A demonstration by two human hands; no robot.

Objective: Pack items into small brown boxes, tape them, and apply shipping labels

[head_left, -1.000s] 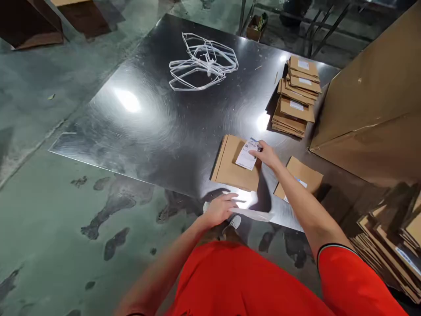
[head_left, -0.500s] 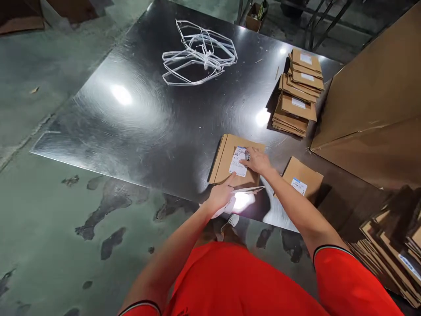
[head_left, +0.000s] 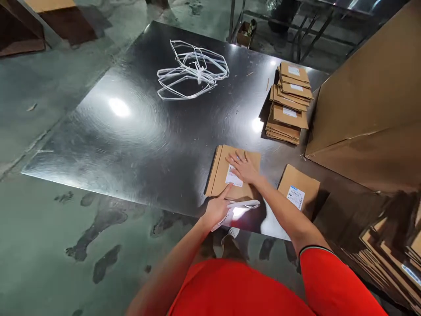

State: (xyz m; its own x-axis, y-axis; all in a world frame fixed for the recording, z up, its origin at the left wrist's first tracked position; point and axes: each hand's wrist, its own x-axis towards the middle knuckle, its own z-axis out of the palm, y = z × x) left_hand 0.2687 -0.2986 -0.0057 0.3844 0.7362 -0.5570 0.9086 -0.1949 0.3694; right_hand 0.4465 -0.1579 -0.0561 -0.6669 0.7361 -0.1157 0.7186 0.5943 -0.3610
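Observation:
A flat cardboard mailer (head_left: pixel 218 177) lies near the front edge of the metal table, with a white printed label (head_left: pixel 233 178) on its face. My right hand (head_left: pixel 242 167) is spread flat over the upper part of that label, fingers apart. Below it, my left hand (head_left: pixel 216 210) grips a strip of labels (head_left: pixel 245 204) that curls over the table edge, its index finger stretched out to the label's lower edge. To the right of my right forearm lies another labelled cardboard mailer (head_left: pixel 311 186).
A stack of labelled mailers (head_left: pixel 289 116) stands at the back right beside a big cardboard box (head_left: pixel 358 105). Tangled white strapping (head_left: pixel 199 74) lies on the metal table (head_left: pixel 138 175). More flattened cardboard (head_left: pixel 378 263) is at the lower right.
My right hand has gone from fingers at the label's upper right to lying flat across it. My left hand still holds the label strip. The whole view has shifted slightly.

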